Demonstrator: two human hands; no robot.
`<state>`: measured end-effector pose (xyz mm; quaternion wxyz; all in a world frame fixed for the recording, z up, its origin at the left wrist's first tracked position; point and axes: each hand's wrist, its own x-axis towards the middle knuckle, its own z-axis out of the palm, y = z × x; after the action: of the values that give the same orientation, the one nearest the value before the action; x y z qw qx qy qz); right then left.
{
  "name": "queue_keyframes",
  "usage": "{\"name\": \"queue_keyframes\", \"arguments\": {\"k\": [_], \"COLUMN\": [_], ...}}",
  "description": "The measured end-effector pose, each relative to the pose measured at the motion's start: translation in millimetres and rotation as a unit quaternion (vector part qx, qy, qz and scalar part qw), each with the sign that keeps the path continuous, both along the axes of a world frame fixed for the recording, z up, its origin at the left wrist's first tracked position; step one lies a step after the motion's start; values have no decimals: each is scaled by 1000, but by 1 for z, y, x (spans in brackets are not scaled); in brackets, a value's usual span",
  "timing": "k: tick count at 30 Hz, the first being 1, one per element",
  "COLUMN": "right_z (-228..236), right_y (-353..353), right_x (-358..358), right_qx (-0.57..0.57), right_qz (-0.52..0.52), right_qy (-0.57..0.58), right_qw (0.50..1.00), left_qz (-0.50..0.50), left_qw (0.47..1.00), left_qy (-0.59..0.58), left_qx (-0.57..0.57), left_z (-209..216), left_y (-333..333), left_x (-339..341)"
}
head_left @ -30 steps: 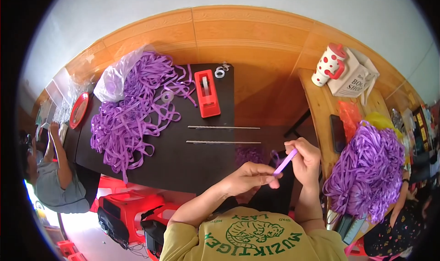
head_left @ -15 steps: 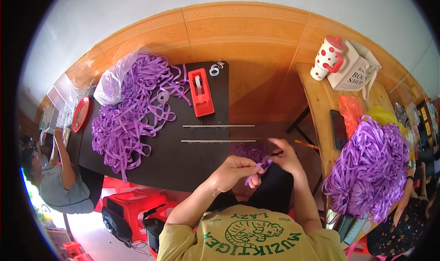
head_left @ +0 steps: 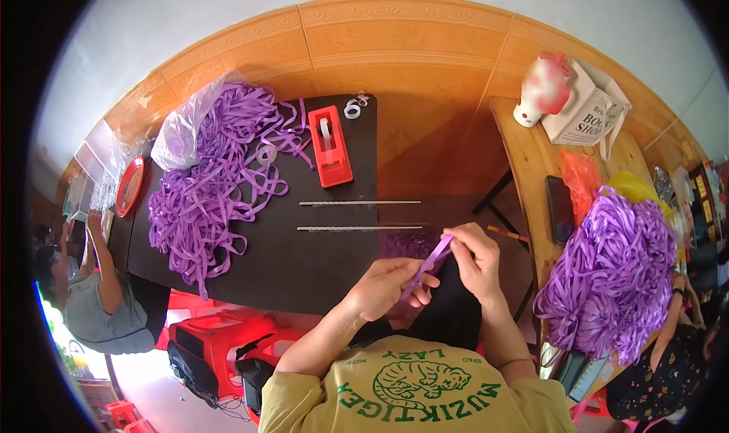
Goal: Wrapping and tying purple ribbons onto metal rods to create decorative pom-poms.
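Note:
A short length of purple ribbon is stretched between my two hands, in front of my chest. My left hand is closed on its lower end, thumb against the fingers. My right hand pinches the upper end between thumb and fingertips. Just beyond them, two thin pale sticks lie parallel on the dark table, their right ends sticking out past its edge. A purple heap shows below the table edge, partly hidden behind my hands.
A tangled pile of purple ribbon, a clear plastic bag and a red tape dispenser are on the dark table. The wooden table at right bears another ribbon bundle, a phone and a tumbler. People sit at both sides.
My right hand has come to the ribbon's upper end and pinched it. The ribbon, crumpled near my left fingers before, is now drawn out straight between both hands.

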<state>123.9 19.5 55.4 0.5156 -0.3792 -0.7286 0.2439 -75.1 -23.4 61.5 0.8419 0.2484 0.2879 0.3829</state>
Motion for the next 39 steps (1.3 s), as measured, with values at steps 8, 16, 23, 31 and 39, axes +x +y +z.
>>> {"name": "queue_keyframes", "arguments": {"k": [8, 16, 23, 31, 39], "right_z": [-2, -13, -17, -20, -21], "right_y": [2, -18, -11, -10, -13], "right_x": [-1, -7, -4, -3, 0], "right_qx": [9, 62, 178, 173, 54], "right_qz": [22, 26, -18, -34, 7], "right_qy": [-47, -52, -113, -180, -198], "right_qw": [999, 996, 977, 968, 979], "left_qz": [30, 55, 49, 99, 150], "left_qw": [998, 997, 997, 978, 936], "left_qy": [59, 8, -12, 171, 288], "left_qx": [2, -60, -50, 59, 137], "left_z": [-10, -11, -21, -33, -38], "left_y": [-6, -8, -10, -16, -18], "left_x": [3, 16, 22, 35, 41]}}
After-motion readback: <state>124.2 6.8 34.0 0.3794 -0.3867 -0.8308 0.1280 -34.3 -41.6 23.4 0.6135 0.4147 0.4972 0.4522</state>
